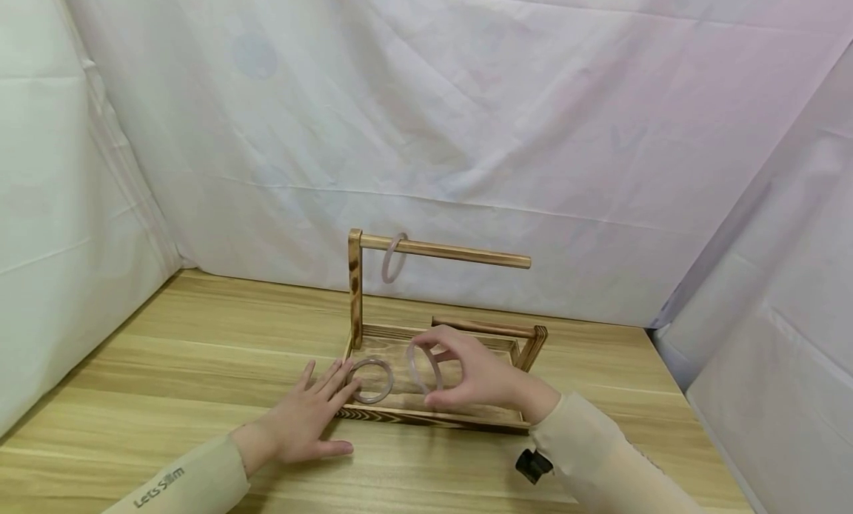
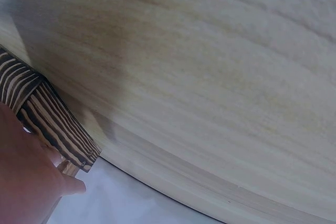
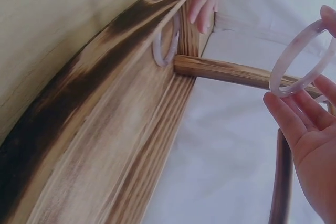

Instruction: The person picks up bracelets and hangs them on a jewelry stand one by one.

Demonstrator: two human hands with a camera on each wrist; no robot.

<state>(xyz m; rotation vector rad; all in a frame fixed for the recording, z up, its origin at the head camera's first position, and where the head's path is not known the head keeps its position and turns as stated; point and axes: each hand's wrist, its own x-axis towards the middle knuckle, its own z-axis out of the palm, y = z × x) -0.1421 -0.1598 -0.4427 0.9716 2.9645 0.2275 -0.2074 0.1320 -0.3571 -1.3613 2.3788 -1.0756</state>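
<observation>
Bangle (image 3: 290, 53) being pinched over tray (image 1: 433, 419) by right hand (image 1: 476, 373); left hand (image 1: 305, 418) being held spread at tray's left end. Likely light, stiff, slick, brittle; grip across diameter being favoured.

Table (image 1: 166, 351): pale, wood-grained top, extending below and to both sides of the grip of the right hand (image 1: 476, 373).
Directly on it: one dark-streaked wooden tray stand (image 1: 440, 421), base beneath that grip, tall post (image 1: 356, 292) to its left.

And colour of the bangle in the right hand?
Bangle: milky white, faint lilac tint; best seen in right wrist view.
</observation>
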